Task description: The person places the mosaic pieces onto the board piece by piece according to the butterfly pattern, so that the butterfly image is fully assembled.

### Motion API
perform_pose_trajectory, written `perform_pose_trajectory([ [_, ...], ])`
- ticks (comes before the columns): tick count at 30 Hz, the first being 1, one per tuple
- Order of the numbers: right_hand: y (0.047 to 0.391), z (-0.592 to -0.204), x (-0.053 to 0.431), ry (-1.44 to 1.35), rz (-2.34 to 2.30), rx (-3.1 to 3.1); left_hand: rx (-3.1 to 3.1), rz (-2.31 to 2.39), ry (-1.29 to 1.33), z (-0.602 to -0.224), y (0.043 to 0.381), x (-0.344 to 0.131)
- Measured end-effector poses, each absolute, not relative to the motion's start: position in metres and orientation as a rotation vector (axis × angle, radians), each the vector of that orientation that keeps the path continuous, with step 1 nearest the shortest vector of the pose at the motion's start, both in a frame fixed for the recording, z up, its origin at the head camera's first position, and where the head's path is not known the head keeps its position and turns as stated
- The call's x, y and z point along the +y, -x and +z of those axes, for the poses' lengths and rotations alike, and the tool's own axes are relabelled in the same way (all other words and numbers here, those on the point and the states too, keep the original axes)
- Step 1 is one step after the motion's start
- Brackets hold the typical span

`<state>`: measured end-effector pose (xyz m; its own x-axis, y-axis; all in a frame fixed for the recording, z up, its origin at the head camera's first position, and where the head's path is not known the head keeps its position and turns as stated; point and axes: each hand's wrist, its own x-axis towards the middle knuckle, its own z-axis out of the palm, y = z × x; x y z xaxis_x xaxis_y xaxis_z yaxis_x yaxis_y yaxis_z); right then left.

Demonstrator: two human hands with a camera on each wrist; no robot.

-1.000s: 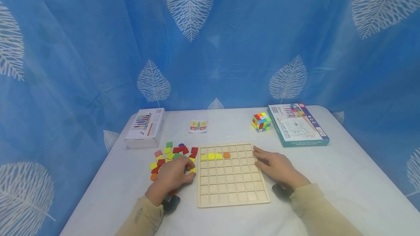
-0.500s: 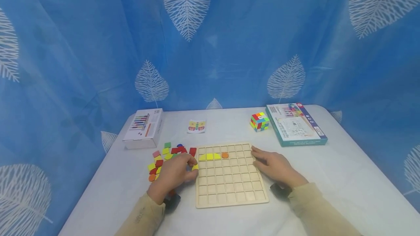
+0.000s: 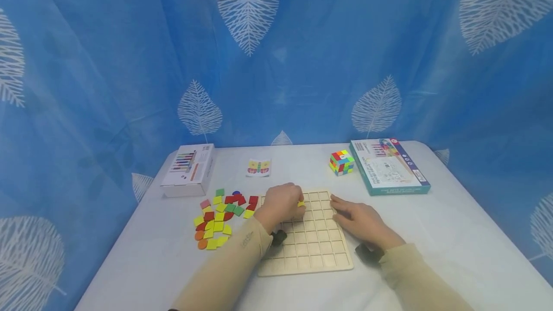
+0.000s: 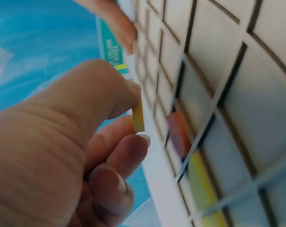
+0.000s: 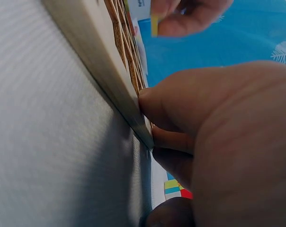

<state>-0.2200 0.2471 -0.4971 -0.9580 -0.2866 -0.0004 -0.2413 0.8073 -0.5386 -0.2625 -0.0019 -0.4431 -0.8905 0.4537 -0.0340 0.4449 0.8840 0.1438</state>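
Over the upper part of the wooden grid board [image 3: 307, 270], my left hand [image 3: 282, 201] pinches a yellow tile [image 4: 138, 116] between thumb and fingertips. The tile shows edge-on in the left wrist view, so its outline is hidden. Close below it, an orange disc [image 4: 179, 134] and a yellow piece [image 4: 203, 187] lie in the board's cells; the left hand covers them in the head view. My right hand [image 3: 360, 220] touches the board's right edge, its thumb on the rim and its fingers along the side, as the right wrist view shows.
Loose tiles, among them a yellow square [image 3: 211, 244] and an orange disc [image 3: 202, 244], are spread left of the board. Behind stand a butterfly picture card [image 3: 258, 167], a puzzle cube [image 3: 342, 162], a white box [image 3: 188, 171] and a teal-edged box [image 3: 390, 167].
My left hand has moved from the loose tiles rightward over the board, carrying a yellow tile. The right hand has stayed at the board's edge.
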Motion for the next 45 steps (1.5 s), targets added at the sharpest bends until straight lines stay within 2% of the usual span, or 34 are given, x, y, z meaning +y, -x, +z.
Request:
perform_pose_trajectory([
  [9, 0.22, -0.5, 0.247, 0.462, -0.839, 2.936, 2.924, 0.213, -0.674, -0.451, 0.272, 0.014],
  [17, 0.221, -0.5, 0.248, 0.458, -0.859, 2.927, 2.904, 0.251, -0.574, -0.45, 0.27, 0.019],
  [33, 0.221, -0.502, 0.249, 0.481, -0.832, 2.944, 2.955, 0.18, -0.594, -0.447, 0.258, 0.026],
  [40, 0.222, -0.503, 0.251, 0.466, -0.821, 2.941, 2.992, 0.351, -0.568, -0.45, 0.254, 0.012],
  [45, 0.222, -0.502, 0.249, 0.463, -0.84, 2.919, 3.049, 0.622, -0.452, -0.445, 0.241, -0.032],
])
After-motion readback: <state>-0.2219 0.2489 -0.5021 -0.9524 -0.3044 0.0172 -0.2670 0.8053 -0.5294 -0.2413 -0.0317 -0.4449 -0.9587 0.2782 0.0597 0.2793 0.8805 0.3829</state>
